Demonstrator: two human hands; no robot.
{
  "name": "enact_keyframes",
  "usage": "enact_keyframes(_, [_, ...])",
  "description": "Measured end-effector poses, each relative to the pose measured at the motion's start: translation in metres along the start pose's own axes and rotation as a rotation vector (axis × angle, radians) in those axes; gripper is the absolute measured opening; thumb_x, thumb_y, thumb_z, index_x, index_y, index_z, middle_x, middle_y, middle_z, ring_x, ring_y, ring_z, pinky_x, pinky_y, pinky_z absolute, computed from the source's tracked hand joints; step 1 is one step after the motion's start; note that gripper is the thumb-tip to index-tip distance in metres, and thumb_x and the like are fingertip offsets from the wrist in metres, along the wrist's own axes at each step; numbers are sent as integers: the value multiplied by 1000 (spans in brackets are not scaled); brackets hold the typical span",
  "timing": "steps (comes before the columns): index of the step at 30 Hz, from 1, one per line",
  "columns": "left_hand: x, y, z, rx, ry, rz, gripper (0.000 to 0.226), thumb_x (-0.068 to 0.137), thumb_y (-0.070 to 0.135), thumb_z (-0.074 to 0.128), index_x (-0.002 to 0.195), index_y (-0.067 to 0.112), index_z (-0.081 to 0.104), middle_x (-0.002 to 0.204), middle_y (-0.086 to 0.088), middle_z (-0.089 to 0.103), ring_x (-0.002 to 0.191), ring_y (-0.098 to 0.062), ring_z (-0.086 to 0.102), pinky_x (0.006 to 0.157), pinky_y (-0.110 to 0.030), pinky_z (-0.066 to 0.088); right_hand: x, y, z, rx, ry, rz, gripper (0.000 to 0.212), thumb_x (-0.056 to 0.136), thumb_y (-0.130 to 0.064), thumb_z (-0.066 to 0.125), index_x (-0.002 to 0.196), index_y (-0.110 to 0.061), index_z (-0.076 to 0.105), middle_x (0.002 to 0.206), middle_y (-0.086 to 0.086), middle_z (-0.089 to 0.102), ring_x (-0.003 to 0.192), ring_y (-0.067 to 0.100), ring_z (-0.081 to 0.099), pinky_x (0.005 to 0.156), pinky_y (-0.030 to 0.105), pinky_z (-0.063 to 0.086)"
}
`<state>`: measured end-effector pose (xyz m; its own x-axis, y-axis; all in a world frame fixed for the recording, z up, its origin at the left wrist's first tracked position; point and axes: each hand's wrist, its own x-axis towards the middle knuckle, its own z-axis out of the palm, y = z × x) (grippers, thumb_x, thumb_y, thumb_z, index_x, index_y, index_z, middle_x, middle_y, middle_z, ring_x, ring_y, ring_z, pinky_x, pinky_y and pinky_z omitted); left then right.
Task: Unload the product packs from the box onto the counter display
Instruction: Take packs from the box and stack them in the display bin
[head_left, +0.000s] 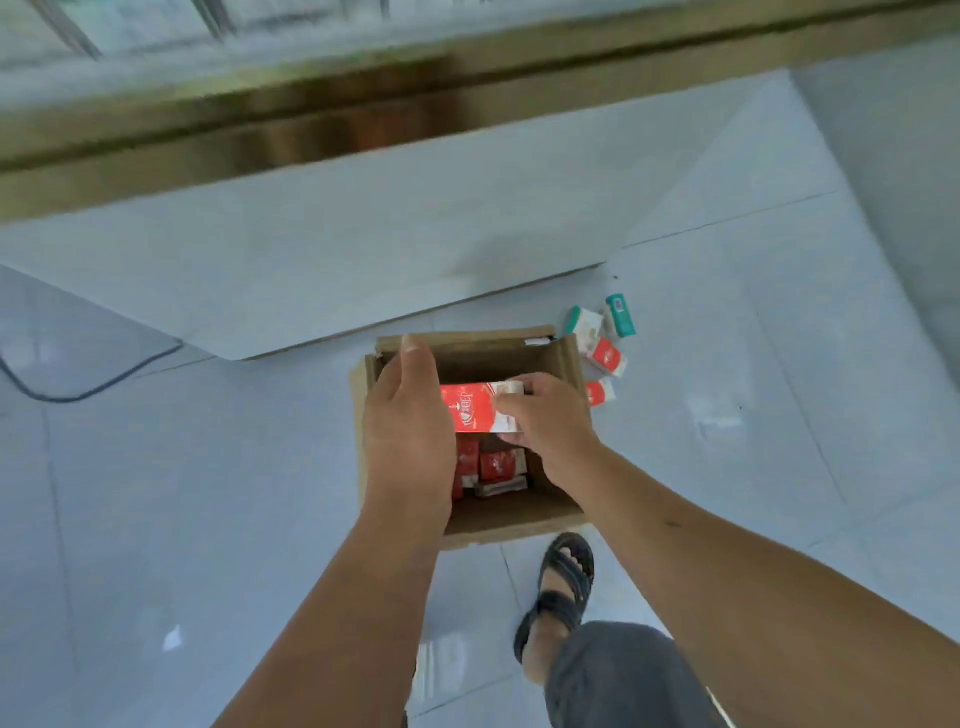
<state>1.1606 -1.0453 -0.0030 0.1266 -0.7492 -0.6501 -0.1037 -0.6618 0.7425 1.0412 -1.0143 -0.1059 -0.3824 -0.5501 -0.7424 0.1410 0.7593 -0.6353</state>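
An open cardboard box stands on the tiled floor below me. Above its opening, both hands hold a stack of red and white packs. My left hand covers the stack's left end with fingers curled round it. My right hand pinches the right end. More red and white packs lie at the bottom of the box. The counter display with a brass-coloured edge runs across the top of the view, blurred.
Several loose packs lie on the floor right of the box, red and white ones and green and white ones. A dark cable curves at the left. My sandalled foot stands just behind the box.
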Motion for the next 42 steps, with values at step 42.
enact_keyframes(42, [-251,413,-94,-299,230,445,46,105,45,38,70,38,68,67,27,69,85,-6,65,81,-33,49,-326,-573,-17,-44,-242,-593,19,80,-5,64,98,-4,59,86,17,68,75,30,71,58,37,59])
